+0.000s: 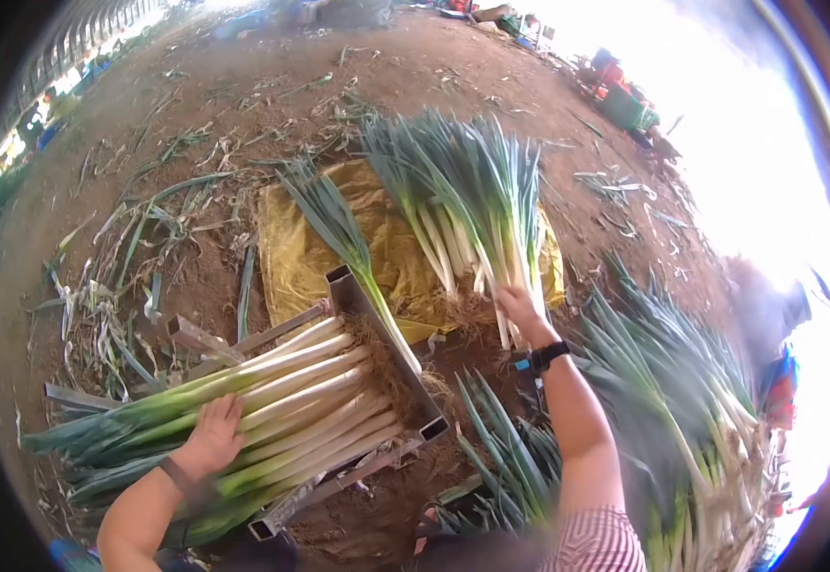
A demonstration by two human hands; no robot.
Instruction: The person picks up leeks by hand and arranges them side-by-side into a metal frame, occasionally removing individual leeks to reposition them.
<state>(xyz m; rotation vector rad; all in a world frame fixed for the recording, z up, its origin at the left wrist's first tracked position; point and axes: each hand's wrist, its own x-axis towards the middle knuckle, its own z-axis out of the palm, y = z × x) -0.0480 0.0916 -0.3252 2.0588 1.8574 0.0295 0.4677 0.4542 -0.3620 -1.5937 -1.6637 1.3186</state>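
My left hand (pixel 216 434) lies flat on a row of leeks (pixel 291 396) stacked side by side in a metal frame (pixel 377 329), their white stems against its bar. My right hand (pixel 520 310), a watch on its wrist, grips the root end of a bunch of leeks (pixel 472 200) that lies on a yellow sheet (pixel 301 253). A single leek (pixel 344 234) lies across the frame's bar and the sheet.
More leeks are piled at the right (pixel 682 391) and near my right elbow (pixel 510 448). Brown dirt ground is strewn with leaf trimmings (pixel 139 238). A person crouches at the right edge (pixel 777 324). Crates stand far back (pixel 625 100).
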